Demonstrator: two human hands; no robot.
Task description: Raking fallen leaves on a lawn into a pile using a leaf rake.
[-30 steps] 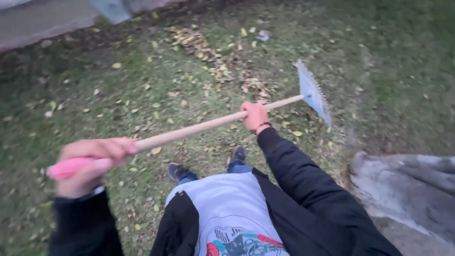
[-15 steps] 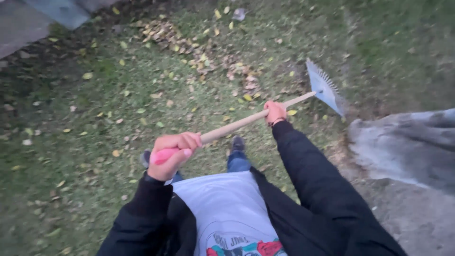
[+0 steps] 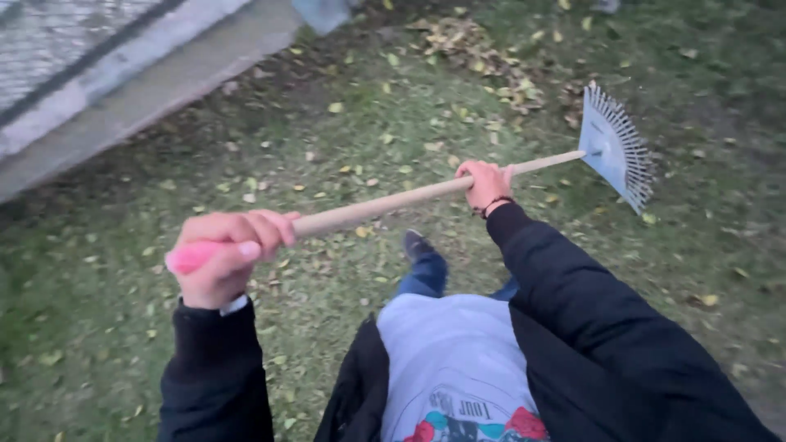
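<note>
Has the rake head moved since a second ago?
Yes. The rake head now sits closer to the leaf pile than it did, judged against that pile, and it is raised off the grass.

Patchy grass lawn (image 3: 123,327), strewn with yellow fallen leaves (image 3: 336,107); denser leaf pile (image 3: 471,45) near the top edge.

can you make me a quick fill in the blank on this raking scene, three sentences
1. The left hand grips the ____ end cap of the rake handle.
2. The right hand holds the wooden handle nearer the blue rake ____.
3. A pile of fallen leaves lies on the ____ beyond the rake.

Missing words: pink; head; grass
</note>
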